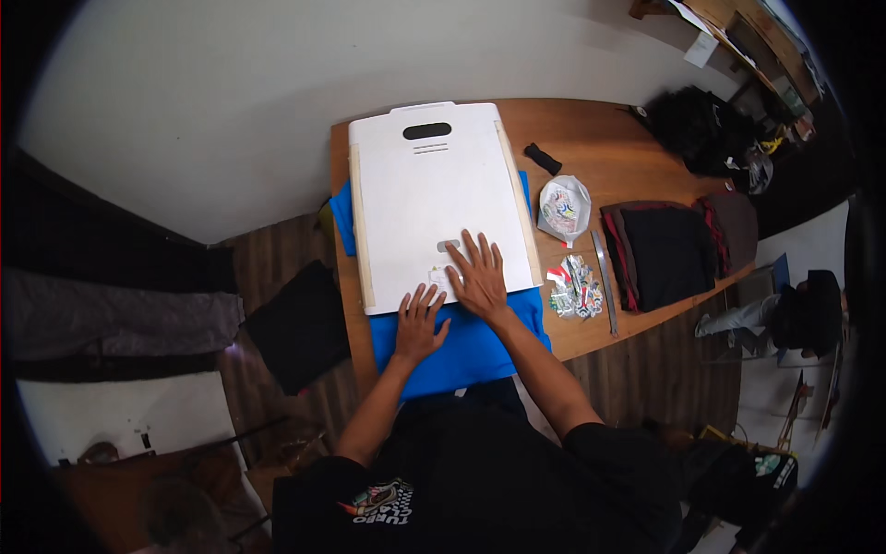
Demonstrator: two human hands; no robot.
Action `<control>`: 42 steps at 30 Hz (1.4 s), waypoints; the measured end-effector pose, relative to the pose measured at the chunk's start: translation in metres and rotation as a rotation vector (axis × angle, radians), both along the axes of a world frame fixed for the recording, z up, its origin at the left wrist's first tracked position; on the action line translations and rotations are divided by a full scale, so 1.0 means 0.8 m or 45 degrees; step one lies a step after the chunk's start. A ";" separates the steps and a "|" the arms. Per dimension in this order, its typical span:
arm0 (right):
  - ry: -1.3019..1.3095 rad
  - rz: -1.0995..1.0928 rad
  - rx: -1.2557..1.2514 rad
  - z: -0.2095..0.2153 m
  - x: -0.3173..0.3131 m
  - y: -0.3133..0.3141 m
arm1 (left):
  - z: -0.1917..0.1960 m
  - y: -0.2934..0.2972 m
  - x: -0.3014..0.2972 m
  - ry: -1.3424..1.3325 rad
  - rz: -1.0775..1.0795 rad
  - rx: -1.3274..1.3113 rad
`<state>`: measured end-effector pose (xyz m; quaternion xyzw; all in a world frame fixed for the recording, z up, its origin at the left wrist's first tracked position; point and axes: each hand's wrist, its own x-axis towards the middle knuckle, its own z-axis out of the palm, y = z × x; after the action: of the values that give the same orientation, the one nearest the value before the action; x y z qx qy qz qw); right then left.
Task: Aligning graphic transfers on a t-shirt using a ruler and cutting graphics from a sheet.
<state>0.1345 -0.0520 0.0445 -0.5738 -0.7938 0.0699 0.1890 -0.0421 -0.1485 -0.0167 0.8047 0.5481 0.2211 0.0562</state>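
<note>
Head view, board: a white folding board [434,198] lies flat on a blue garment [466,346], which is spread on the wooden counter [591,138]; blue cloth shows past the board's left edge and below its near edge.
Head view, right hand: the right hand [478,275] lies palm down on the board's near right part, fingers spread and flat; its grip is apart and clamped on nothing, only pressing.
Head view, left hand: the left hand [418,323] rests open at the board's near edge, fingertips on the board and palm on the blue cloth; this grip is also apart, holding nothing.
Head view, surroundings: to the right lie a crumpled white bag [563,208], a small black roll [543,159], a heap of shiny wrappers [576,288], a long metal ruler [604,282] and a stack of dark folded clothes [664,254]. A black cloth [300,323] hangs off to the left of the counter.
Doing it well: judging by the pose, the board is being seated on the garment. Keep both palms flat, press evenly, and centre the board so equal blue shows on both sides.
Watch for: cloth bunching under the near edge; smooth it outward before any panel is lifted.
</note>
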 end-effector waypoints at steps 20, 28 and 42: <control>1.503 -0.810 -0.158 -0.023 0.224 0.016 | 0.004 -0.005 0.015 -0.045 0.214 0.090; 1.975 -1.508 -0.834 -0.102 0.250 0.107 | 0.021 -0.013 0.042 -0.049 0.361 0.028; 2.024 -1.424 -0.388 -0.154 0.275 0.116 | 0.034 -0.027 0.076 -0.126 0.524 -0.118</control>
<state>0.3545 0.0405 -0.0789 -0.6709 -0.0322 0.4376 0.5977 0.0187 -0.1701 0.0103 0.6607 0.7068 0.2418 0.0738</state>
